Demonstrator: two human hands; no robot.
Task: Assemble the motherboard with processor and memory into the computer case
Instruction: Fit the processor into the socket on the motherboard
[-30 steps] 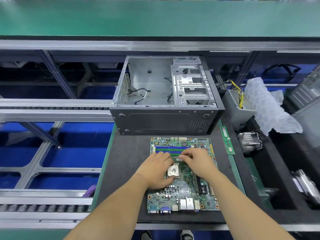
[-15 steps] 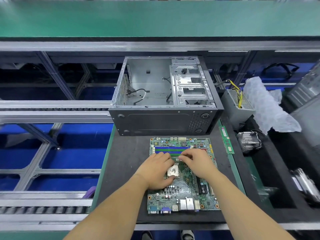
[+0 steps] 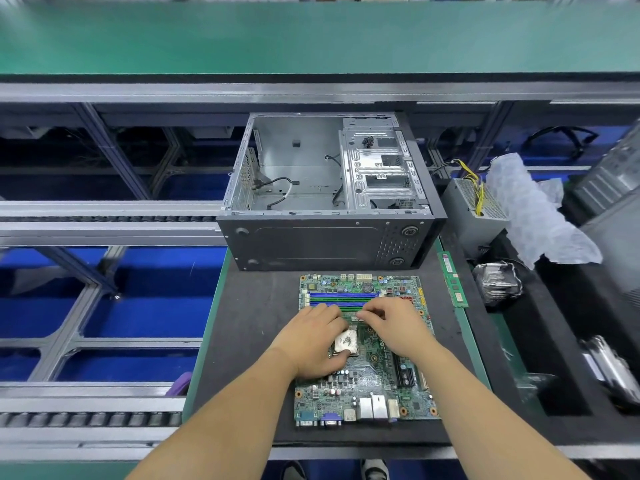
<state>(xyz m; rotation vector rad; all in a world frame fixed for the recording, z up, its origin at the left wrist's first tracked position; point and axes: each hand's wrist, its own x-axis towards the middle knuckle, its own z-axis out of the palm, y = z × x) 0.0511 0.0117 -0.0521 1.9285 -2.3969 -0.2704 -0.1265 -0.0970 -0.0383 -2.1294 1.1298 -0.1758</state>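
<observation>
Still, both hands rest on the motherboard [image 3: 363, 386] as before, left hand [image 3: 313, 344] beside the processor [image 3: 345, 342], right hand [image 3: 398, 329] fingers curled over the board; grip unclear.

bare forearms [image 3: 221, 417], no sleeves, dark shoes [image 3: 374, 470]

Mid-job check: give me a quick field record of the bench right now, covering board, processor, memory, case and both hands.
motherboard: flat on the black mat, in front of the case
processor: sitting in the socket area, between the hands
memory stick: loose on the mat, right of the board, not installed
computer case: open side up, no board inside, loose cables visible
left hand: on the board, fingers curled beside the processor
right hand: on the board, fingertips near the memory slots
grip: unclear for both hands
</observation>
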